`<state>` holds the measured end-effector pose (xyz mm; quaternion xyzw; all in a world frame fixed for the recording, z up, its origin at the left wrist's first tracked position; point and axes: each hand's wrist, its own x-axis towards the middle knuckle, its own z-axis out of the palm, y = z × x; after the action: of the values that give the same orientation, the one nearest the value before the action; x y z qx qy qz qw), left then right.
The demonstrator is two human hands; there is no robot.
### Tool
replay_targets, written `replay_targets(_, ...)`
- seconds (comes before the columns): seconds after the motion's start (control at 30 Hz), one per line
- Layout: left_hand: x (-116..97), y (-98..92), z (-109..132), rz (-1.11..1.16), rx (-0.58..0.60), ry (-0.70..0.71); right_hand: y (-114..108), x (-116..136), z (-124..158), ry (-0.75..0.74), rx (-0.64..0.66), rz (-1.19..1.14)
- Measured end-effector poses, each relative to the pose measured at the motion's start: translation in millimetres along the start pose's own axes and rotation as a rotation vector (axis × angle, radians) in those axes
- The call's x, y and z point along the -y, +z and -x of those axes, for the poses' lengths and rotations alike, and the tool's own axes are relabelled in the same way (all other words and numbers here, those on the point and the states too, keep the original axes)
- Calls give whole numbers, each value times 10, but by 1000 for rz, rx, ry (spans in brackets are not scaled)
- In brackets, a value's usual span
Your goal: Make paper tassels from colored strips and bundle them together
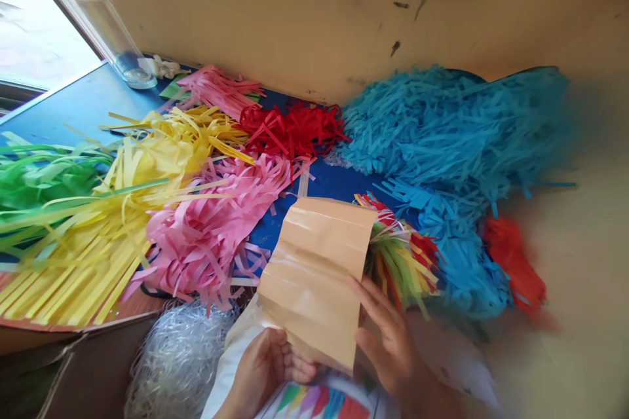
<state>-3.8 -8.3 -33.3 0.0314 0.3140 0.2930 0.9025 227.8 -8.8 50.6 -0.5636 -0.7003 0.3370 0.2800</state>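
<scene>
A tan, creased sheet of paper or flat envelope (314,255) with shiny strips across it is held tilted in front of me. At its lower left corner, my left hand (275,360) grips it, with the thumb at the edge and the fingers curled underneath. My right hand (388,334) rests at the sheet's right edge, fingers stretched and thumb apart, the fingertips touching it. Below the sheet lies a white item printed with coloured tassels (319,402), partly hidden. A multicoloured paper-strip bundle (400,255) is just beyond my right hand.
Yellow (113,222), pink (211,229), green (49,177), red (295,127) and blue paper fringes (442,131) cover much of the blue table (73,105). A clear bottle (103,26) stands back left. Clear shredded filler (181,353) lies beside a cardboard box (98,366).
</scene>
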Motion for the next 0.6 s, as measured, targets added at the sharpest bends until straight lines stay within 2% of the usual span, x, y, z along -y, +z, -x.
replay_targets(0.3,2,11,5,-36,-51,9,33,-104,74,-32,-32,8)
replay_targets(0.47,2,32,6,-40,-74,-5,31,-69,61,-119,-61,99)
replay_targets(0.6,-12,69,5,-45,-80,1,-7,34,-24,-171,-2,105)
